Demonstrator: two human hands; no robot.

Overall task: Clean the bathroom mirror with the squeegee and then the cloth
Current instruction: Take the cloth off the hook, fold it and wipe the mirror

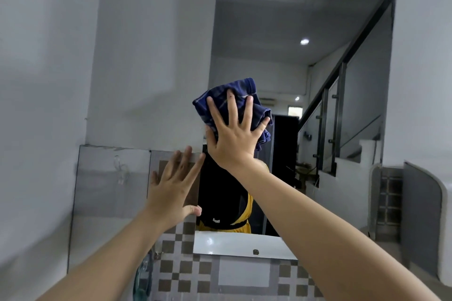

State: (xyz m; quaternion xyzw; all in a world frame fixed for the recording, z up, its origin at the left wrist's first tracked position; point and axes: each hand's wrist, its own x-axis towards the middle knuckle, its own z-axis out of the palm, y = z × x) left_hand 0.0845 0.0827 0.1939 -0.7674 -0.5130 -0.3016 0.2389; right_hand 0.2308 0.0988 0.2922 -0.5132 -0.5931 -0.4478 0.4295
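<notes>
Mirror [318, 32], wall-mounted, frameless, above a checkered tile band [186, 273].
Right hand [234, 139]: grip spread, fingers splayed flat, pressing a crumpled blue cloth [234, 95] against the glass near its left edge. Left hand [171, 190]: grip spread, palm on the tiled wall just beside the mirror's left edge.

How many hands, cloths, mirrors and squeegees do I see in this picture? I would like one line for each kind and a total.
Hands: 2, the left hand and the right hand
Cloths: 1, the blue cloth
Mirrors: 1, the mirror
Squeegees: 0 in view
Total: 4
</notes>
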